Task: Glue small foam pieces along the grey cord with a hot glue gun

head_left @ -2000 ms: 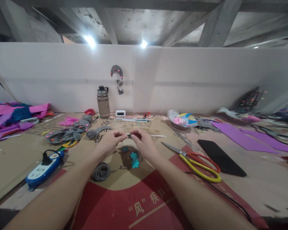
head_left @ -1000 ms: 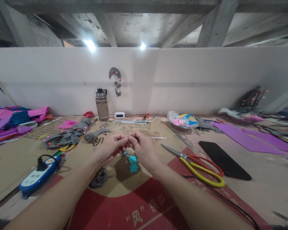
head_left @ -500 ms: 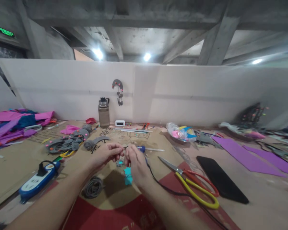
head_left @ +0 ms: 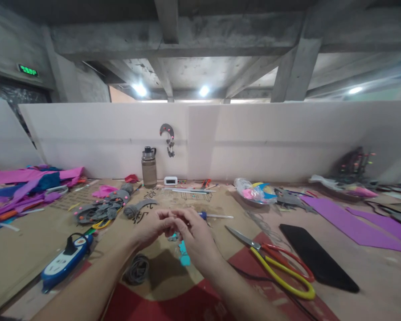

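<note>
My left hand [head_left: 154,228] and my right hand [head_left: 198,235] meet over the cardboard, fingertips pinched together. Whatever is between the fingers is too small or hidden to make out. Below the right hand lies a turquoise cut-out piece [head_left: 184,256], partly covered by it. A small grey and turquoise bit [head_left: 173,237] shows just under the fingers. Near my left forearm rests a coil of grey cord [head_left: 137,269]. Behind the right hand pokes out a blue tool [head_left: 202,216] with a translucent stick; its body is mostly hidden.
Scissors [head_left: 259,245] with red and yellow handles lie to the right, beside a black flat slab [head_left: 317,256]. A blue and white power strip [head_left: 67,263] sits left. Behind are a bottle [head_left: 149,168], grey felt pieces with pink beads [head_left: 102,207] and a bag of scraps [head_left: 255,192].
My hands have come together, the fingertips now touching and overlapping where a small gap was. The view has tilted up a little, so everything sits lower in it.
</note>
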A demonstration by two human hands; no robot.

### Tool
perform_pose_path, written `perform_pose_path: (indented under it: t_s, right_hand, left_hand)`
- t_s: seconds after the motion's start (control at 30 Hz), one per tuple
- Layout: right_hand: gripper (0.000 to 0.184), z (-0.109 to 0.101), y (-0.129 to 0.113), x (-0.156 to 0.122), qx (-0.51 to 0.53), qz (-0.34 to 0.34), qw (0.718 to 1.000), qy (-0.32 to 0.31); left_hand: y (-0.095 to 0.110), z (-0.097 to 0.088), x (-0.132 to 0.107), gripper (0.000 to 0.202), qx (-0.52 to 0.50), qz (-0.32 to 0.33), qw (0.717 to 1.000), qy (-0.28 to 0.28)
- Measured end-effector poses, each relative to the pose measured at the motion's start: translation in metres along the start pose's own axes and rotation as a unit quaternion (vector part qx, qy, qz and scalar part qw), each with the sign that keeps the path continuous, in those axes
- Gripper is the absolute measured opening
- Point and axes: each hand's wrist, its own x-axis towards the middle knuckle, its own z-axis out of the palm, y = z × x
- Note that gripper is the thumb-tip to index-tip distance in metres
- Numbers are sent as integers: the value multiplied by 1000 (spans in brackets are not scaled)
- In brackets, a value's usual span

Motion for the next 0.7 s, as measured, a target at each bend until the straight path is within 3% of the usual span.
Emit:
perform_pose_path:
  t_s: [0.1, 0.23, 0.37, 0.43, 0.53, 0.6, 0.7]
  right_hand:
    - [17, 1, 4, 2, 44, 31, 998, -20]
    - [19, 4, 8, 5, 183, 141, 972, -31]
    - [19, 5, 12, 7, 205, 162, 965, -30]
    - [16, 4, 12, 5, 168, 138, 975, -31]
    - [14, 1, 8, 2, 22, 55, 998, -11]
    - [14, -1, 6, 0, -75, 5, 997, 11]
    - [15, -2, 8, 0, -132, -21, 991, 21]
  left_hand:
    - [2, 4, -2, 29, -1, -2, 1000, -17]
    - [1, 4, -4, 28, -17, -8, 1000, -11]
    - [-3, 0, -3, 29, -30, 0, 999, -15]
    - [-6, -1, -2, 30, -37, 8, 999, -18]
    - [-9, -2, 1, 30, -26, 13, 1000, 1]
    - [-11, -2, 3, 29, -8, 8, 1000, 26]
    - [-12, -2, 5, 28, 21, 0, 998, 51]
